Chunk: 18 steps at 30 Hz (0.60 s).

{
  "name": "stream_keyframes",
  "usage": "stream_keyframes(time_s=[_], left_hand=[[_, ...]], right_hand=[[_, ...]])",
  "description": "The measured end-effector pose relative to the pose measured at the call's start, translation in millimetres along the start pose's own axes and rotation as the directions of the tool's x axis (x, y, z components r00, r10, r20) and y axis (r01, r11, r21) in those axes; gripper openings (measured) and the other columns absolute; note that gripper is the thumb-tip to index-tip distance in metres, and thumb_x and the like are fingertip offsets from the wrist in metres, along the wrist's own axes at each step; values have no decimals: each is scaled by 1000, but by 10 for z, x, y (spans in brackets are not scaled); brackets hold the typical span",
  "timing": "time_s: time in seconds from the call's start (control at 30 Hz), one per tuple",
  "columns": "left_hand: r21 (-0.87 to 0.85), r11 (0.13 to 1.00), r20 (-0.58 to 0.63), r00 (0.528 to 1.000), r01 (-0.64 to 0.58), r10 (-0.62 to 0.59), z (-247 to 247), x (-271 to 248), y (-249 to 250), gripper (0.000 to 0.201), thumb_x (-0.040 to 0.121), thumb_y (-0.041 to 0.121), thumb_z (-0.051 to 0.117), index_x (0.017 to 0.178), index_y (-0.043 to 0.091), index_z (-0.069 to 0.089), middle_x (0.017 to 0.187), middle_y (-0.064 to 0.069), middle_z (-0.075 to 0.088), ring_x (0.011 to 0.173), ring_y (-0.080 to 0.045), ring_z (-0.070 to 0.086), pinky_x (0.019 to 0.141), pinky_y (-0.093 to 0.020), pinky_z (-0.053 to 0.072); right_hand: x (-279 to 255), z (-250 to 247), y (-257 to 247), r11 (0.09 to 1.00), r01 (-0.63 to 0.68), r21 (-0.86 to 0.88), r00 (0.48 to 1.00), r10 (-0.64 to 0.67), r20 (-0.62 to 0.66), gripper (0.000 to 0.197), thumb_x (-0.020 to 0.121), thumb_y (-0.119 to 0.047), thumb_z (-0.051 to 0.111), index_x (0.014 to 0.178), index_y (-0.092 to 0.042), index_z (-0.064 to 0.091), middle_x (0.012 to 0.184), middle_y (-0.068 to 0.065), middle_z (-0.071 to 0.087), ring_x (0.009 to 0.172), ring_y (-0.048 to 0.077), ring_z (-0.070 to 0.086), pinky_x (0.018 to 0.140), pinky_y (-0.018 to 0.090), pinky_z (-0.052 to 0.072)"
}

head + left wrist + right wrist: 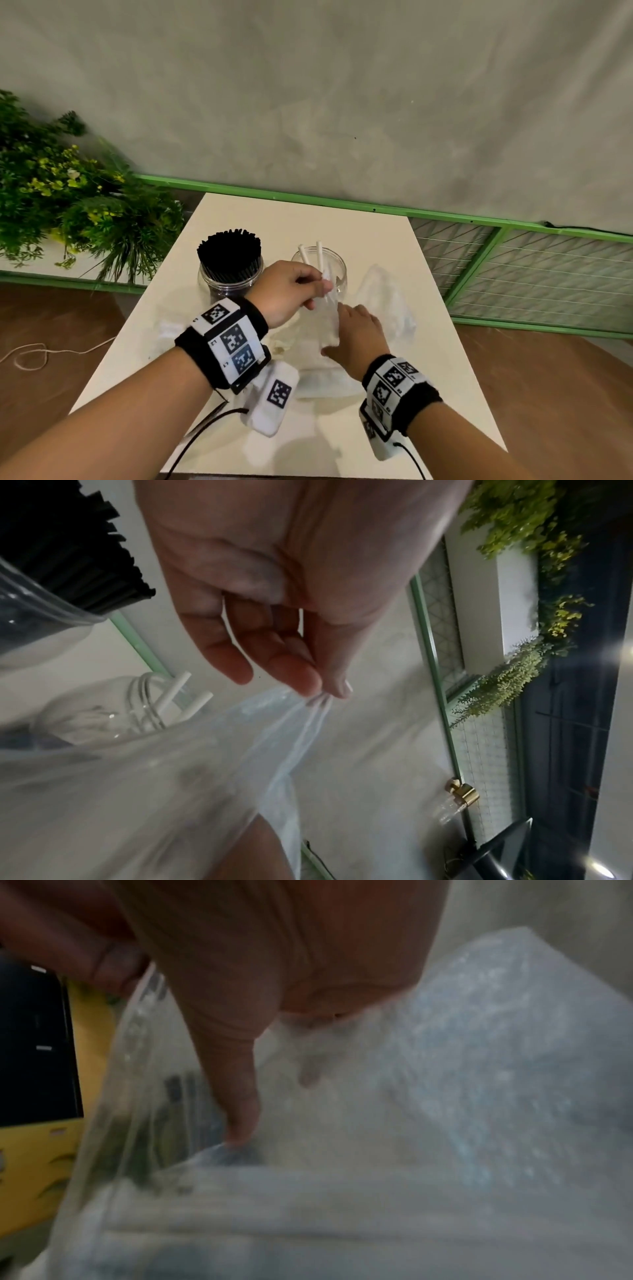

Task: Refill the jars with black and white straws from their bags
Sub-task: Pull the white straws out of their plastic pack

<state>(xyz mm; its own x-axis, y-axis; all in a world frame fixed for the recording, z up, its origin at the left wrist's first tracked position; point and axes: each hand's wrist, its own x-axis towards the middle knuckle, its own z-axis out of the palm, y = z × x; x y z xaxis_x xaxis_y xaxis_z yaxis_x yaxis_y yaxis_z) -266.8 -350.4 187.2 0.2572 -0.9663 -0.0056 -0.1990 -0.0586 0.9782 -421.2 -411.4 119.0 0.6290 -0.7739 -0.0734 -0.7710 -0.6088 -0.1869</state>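
White straws [310, 255] upright in jar [337, 270]

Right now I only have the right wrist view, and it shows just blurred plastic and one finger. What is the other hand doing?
Observer: The left hand pinches the top edge of the clear bag between thumb and fingertips.
Operator: Are the jars close by?
Observer: Yes, just beyond the hands. The left jar is packed with black straws.
Operator: And the other jar?
Observer: The right jar holds only two white straws, which stick up past its rim.
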Motion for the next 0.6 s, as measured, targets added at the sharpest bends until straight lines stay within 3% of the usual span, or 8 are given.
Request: stream_keyframes(time_s=[0.07, 0.13, 0.17, 0.23, 0.3, 0.4, 0.5, 0.6], left_hand=[[45, 999, 11, 1000, 0, 0, 18, -40, -60, 15, 83, 19, 71, 74, 6, 69, 60, -3, 59, 56, -15, 55, 67, -31, 46], [53, 998, -12, 1000, -17, 18, -4, -84, -90, 7, 83, 19, 71, 83, 12, 70, 67, -1, 61, 57, -9, 56, 64, -24, 44], [25, 1000, -33, 999, -19, 20, -30, -108, -115, 9, 83, 17, 71, 91, 15, 69, 74, 0, 63, 56, -4, 55, 62, -19, 43], [14, 1000, -62, 998, 1, 0, -117, -155, -240, 31, 76, 24, 76, 103, 23, 62, 90, 3, 62, 62, 2, 54, 64, -13, 43], [164, 985, -9, 998, 58, -57, -167, -233, -398, 51, 65, 35, 81, 109, 26, 56, 99, 7, 58, 74, 0, 53, 71, -14, 44], [446, 895, 63, 996, 22, -56, -53, -369, -608, 60, 67, 36, 83, 119, 27, 54, 109, 8, 52, 91, -1, 53, 77, -9, 41], [579, 810, -42, 989, -90, 140, 68, -374, -707, 36, 73, 31, 78, 106, 27, 65, 107, 9, 49, 102, -9, 50, 93, -23, 43], [620, 760, -111, 937, -195, 331, 63, -344, -649, 11, 75, 21, 73, 81, 27, 67, 98, 9, 51, 98, -13, 46, 88, -34, 45]], right_hand=[[24, -6, -26, 1000, -26, 6, 996, 25, 88, 25, 90, -35, 58, 106, -16, 55, 103, 5, 60, 105, 28, 50, 84, 34, 41], [56, 23, 33, 995, -53, 85, 987, 40, 153, 21, 95, -27, 49, 77, -16, 50, 87, 8, 58, 96, 32, 53, 73, 34, 40], [73, 37, 84, 985, -74, 155, 987, 51, 150, 23, 94, -27, 49, 74, -17, 51, 87, 10, 59, 93, 32, 54, 73, 34, 41], [72, 14, 196, 927, -102, 361, 994, 81, 71, 20, 93, -26, 55, 87, -9, 63, 96, 10, 63, 91, 28, 58, 79, 33, 46], [30, -65, 283, 820, -119, 559, 992, 121, 34, 15, 94, -16, 55, 93, -6, 67, 97, 8, 64, 90, 23, 58, 82, 28, 43], [-14, -151, 346, 614, -146, 776, 984, 171, 50, 13, 93, -13, 57, 84, -15, 67, 93, 2, 68, 94, 20, 62, 88, 30, 46], [-41, -167, 322, 569, -114, 814, 988, 148, 35, 24, 92, -7, 55, 76, -21, 67, 89, 0, 69, 91, 16, 63, 86, 27, 46], [-66, -219, 278, 450, -58, 891, 983, 180, -27, 33, 90, 0, 52, 71, -22, 67, 85, 1, 69, 87, 16, 62, 84, 29, 46]])
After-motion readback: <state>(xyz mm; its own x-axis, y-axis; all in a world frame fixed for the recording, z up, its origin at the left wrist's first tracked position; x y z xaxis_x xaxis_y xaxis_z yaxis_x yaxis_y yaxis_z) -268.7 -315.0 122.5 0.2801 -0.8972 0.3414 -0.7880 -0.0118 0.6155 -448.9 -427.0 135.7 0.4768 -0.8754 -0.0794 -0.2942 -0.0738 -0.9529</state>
